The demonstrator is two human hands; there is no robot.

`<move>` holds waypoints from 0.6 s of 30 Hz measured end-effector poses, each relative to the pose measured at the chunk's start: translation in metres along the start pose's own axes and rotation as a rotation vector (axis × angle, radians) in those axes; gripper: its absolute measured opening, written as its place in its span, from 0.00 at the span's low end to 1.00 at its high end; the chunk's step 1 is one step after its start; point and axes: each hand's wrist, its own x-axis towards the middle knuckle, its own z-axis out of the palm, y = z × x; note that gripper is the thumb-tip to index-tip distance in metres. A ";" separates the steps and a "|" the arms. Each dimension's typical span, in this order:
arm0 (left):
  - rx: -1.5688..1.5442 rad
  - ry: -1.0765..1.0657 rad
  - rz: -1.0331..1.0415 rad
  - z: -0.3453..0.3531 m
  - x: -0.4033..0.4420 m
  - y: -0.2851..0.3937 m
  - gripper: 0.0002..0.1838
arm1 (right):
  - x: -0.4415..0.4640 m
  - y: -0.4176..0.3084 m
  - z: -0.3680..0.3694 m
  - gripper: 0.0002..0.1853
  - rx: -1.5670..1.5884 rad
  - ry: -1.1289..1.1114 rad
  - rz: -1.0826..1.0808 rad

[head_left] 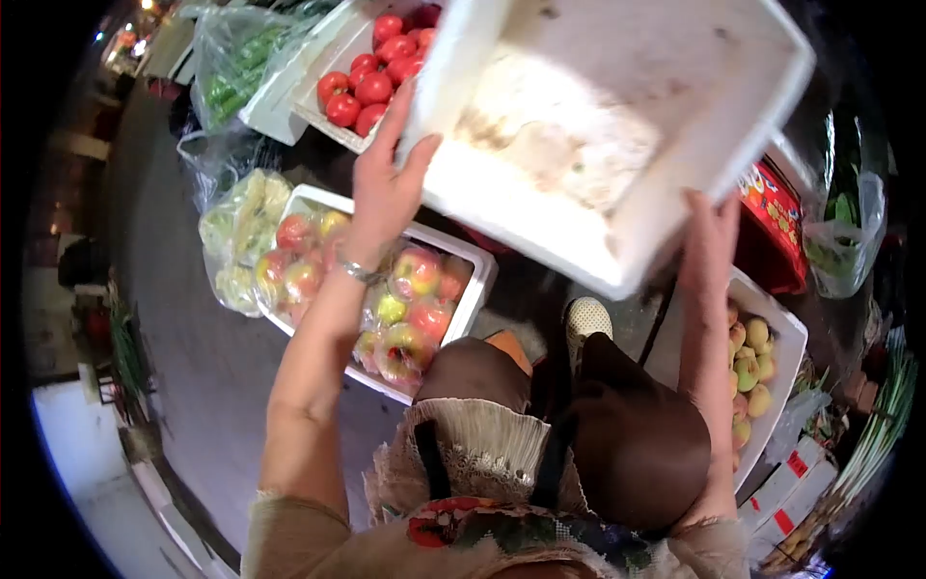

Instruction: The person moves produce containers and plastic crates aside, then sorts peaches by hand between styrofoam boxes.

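Note:
A white foam box (569, 145), tilted with its open side toward me, is held up before me. Brown dirt stains its inside. My left hand (391, 179) is closed on its left side, thumb spread along the wall. My right hand (709, 227) grips the lower right side, its fingers partly hidden. Below my left forearm stands a foam box of apples (418, 272), several wrapped in clear plastic. Red tomatoes (373, 87) fill another box just beyond my left hand. Yellow-green fruit, perhaps peaches (750, 372), lies in a box beside my right forearm.
Bagged green vegetables (246, 72) and pale leafy vegetables (241, 232) stand at left. A red printed box (776, 222) and a clear bag with greens (844, 232) are at right, with long scallions (883, 425) nearer. My shoe (586, 318) is on the floor below the box.

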 end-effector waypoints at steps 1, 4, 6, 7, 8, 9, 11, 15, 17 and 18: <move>-0.237 0.020 -0.085 0.005 0.001 0.016 0.32 | 0.009 -0.002 -0.011 0.30 0.109 0.109 -0.014; -0.464 0.081 -0.167 0.017 0.004 0.025 0.33 | 0.031 -0.021 -0.042 0.24 0.217 0.317 0.011; -0.161 -0.011 -0.327 0.027 -0.014 0.004 0.26 | 0.052 -0.020 -0.066 0.21 0.280 0.313 0.006; 0.086 -0.098 -0.229 0.031 -0.027 -0.003 0.23 | 0.059 -0.027 -0.068 0.20 0.312 0.328 -0.008; 0.200 -0.229 -0.074 0.034 -0.039 -0.016 0.21 | 0.078 -0.025 -0.083 0.18 0.322 0.261 -0.004; 0.253 -0.330 -0.005 0.038 -0.053 -0.024 0.19 | 0.094 -0.025 -0.092 0.18 0.326 0.259 -0.030; 0.375 -0.453 -0.013 0.050 -0.082 -0.045 0.18 | 0.119 -0.037 -0.097 0.17 0.326 0.244 -0.128; 0.603 -0.659 -0.171 0.067 -0.115 -0.064 0.21 | 0.167 -0.026 -0.110 0.10 0.299 0.302 -0.221; 0.648 -0.598 -0.165 0.071 -0.123 -0.072 0.22 | 0.123 -0.044 -0.062 0.11 0.321 0.270 -0.214; 0.662 -0.597 -0.174 0.073 -0.122 -0.073 0.22 | 0.112 -0.032 -0.051 0.12 0.323 0.242 -0.241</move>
